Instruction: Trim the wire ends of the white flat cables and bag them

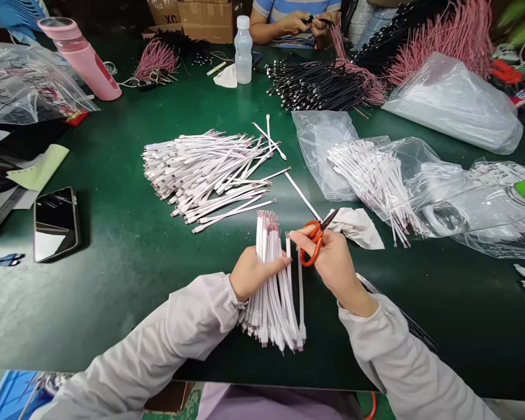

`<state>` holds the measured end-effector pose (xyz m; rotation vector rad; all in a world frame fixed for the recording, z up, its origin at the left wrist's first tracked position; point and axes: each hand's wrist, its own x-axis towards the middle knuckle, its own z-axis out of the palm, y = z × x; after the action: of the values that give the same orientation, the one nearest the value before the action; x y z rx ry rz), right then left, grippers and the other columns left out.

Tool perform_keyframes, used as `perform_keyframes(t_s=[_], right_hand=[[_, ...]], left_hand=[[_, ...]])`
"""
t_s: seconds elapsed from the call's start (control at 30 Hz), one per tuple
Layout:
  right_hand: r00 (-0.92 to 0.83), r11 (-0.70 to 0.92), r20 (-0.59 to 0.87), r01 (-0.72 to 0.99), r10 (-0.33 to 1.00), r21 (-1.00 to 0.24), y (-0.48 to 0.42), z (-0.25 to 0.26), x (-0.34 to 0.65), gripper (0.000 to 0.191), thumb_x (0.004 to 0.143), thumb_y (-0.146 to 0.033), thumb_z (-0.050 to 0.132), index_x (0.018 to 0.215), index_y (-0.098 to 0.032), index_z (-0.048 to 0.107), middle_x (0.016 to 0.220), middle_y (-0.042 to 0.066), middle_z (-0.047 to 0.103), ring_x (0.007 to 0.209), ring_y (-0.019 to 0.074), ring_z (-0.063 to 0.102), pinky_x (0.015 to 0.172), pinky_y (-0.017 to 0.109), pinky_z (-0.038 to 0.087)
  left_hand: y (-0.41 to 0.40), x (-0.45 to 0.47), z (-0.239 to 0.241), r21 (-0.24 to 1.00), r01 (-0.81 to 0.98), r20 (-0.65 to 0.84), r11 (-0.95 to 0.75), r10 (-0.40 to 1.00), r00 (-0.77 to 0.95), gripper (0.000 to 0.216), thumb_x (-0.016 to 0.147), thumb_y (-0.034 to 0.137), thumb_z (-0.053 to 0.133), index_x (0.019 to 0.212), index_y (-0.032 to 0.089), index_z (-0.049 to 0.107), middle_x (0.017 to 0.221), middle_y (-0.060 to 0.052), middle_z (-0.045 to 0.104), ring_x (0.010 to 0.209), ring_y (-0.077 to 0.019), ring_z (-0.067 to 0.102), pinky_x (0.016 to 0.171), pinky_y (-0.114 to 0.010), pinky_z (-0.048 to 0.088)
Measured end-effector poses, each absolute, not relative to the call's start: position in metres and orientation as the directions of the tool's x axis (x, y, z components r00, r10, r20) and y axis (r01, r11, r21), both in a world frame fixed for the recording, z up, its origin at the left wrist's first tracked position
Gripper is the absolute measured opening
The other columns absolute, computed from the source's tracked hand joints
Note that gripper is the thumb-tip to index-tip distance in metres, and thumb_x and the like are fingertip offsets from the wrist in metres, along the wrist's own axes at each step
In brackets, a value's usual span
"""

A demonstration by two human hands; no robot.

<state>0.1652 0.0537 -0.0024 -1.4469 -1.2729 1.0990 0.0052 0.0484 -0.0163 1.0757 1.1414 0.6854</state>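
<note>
My left hand (254, 274) is wrapped round a bundle of short white flat cables (273, 303), held upright with bare pinkish wire ends on top and plugs at the bottom. In my right hand (336, 265) are small scissors (315, 240) with orange handles, their dark blades pointing up and right, away from the bundle. My right thumb and fingertips are at the top of a cable on the bundle's right edge; whether they pinch it is hard to tell. Beyond my hands lies a large pile of similar white cables (205, 166), with a few loose ones on its right.
On the green table (114, 280) are a phone (56, 224) at left, a pink bottle (81, 58), a white bottle (244, 52), crumpled tissue (356, 226), bagged white cables (371, 175) and a clear bottle (476, 207). Opposite, a person (295, 23) handles black cables.
</note>
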Motion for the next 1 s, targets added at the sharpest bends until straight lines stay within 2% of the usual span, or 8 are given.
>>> perform_keyframes(t_s=[0.13,0.27,0.37,0.47,0.6,0.7,0.9,1.0], right_hand=[[0.093,-0.098,-0.08,0.209,0.992,-0.973,0.052,-0.006,0.169,0.034,0.076,-0.051,0.07,0.064,-0.019,0.065,0.061,0.001,0.057,0.06,0.0141,0.05,0.061,0.029,0.042],[0.11,-0.113,-0.083,0.31,0.99,-0.944,0.055,-0.007,0.177,0.033,0.076,-0.05,0.069,0.065,-0.019,0.066,0.064,0.002,0.062,0.064,0.0168,0.055,0.067,0.032,0.045],[0.154,-0.09,-0.02,0.468,0.988,-0.879,0.058,-0.007,0.183,0.027,0.079,-0.046,0.065,0.082,-0.02,0.072,0.085,0.007,0.072,0.081,0.0233,0.062,0.081,0.038,0.046],[0.16,-0.083,-0.014,0.432,0.987,-0.898,0.058,-0.007,0.181,0.031,0.082,-0.045,0.063,0.098,-0.02,0.073,0.103,0.009,0.073,0.094,0.0253,0.064,0.088,0.04,0.046],[0.031,-0.166,-0.163,0.19,0.986,-0.968,0.058,-0.007,0.171,0.032,0.078,-0.049,0.067,0.089,-0.02,0.074,0.088,0.006,0.072,0.082,0.0212,0.063,0.073,0.033,0.049],[0.018,-0.183,-0.182,0.072,0.983,-0.98,0.058,-0.006,0.167,0.025,0.075,-0.045,0.07,0.077,-0.02,0.071,0.072,0.003,0.066,0.072,0.0176,0.059,0.064,0.03,0.047],[0.076,-0.172,-0.165,0.093,0.983,-0.981,0.057,-0.004,0.17,0.026,0.076,-0.043,0.069,0.078,-0.017,0.072,0.068,0.003,0.066,0.065,0.0155,0.059,0.062,0.028,0.047],[0.093,-0.141,-0.126,0.174,0.988,-0.975,0.055,-0.004,0.174,0.029,0.076,-0.045,0.069,0.077,-0.016,0.072,0.07,0.005,0.068,0.068,0.0175,0.062,0.066,0.03,0.049]], left_hand=[[0.05,0.004,-0.016,0.914,0.052,-0.4,0.403,0.872,0.282,0.022,0.072,0.036,0.076,0.076,0.015,0.071,0.076,-0.004,0.07,0.073,-0.0198,0.065,0.073,-0.03,0.051],[0.052,0.002,-0.013,0.869,-0.048,-0.455,0.492,0.834,0.313,0.031,0.073,0.038,0.076,0.093,0.015,0.074,0.077,-0.005,0.071,0.074,-0.0207,0.067,0.075,-0.032,0.053],[0.055,0.002,-0.011,0.82,-0.105,-0.505,0.562,0.798,0.33,0.031,0.071,0.034,0.078,0.096,0.015,0.073,0.073,-0.004,0.071,0.071,-0.0195,0.066,0.075,-0.033,0.054],[0.056,0.003,-0.012,0.837,-0.088,-0.492,0.54,0.813,0.313,0.024,0.068,0.029,0.08,0.086,0.015,0.072,0.074,-0.002,0.07,0.069,-0.0175,0.065,0.075,-0.031,0.053],[0.055,0.008,-0.012,0.89,-0.008,-0.43,0.456,0.844,0.322,0.016,0.069,0.027,0.077,0.076,0.016,0.068,0.073,-0.001,0.069,0.07,-0.0172,0.064,0.076,-0.029,0.052],[0.055,0.01,-0.011,0.923,0.064,-0.381,0.38,0.874,0.303,0.015,0.069,0.025,0.076,0.077,0.016,0.068,0.076,-0.001,0.069,0.075,-0.0185,0.065,0.078,-0.028,0.051],[0.054,0.011,-0.011,0.928,0.093,-0.372,0.361,0.884,0.284,0.017,0.068,0.025,0.076,0.079,0.015,0.068,0.077,-0.002,0.069,0.074,-0.0183,0.064,0.074,-0.028,0.05],[0.053,0.011,-0.011,0.92,0.061,-0.389,0.387,0.883,0.261,0.022,0.073,0.035,0.074,0.08,0.014,0.07,0.078,-0.004,0.07,0.075,-0.0196,0.065,0.076,-0.03,0.05]])
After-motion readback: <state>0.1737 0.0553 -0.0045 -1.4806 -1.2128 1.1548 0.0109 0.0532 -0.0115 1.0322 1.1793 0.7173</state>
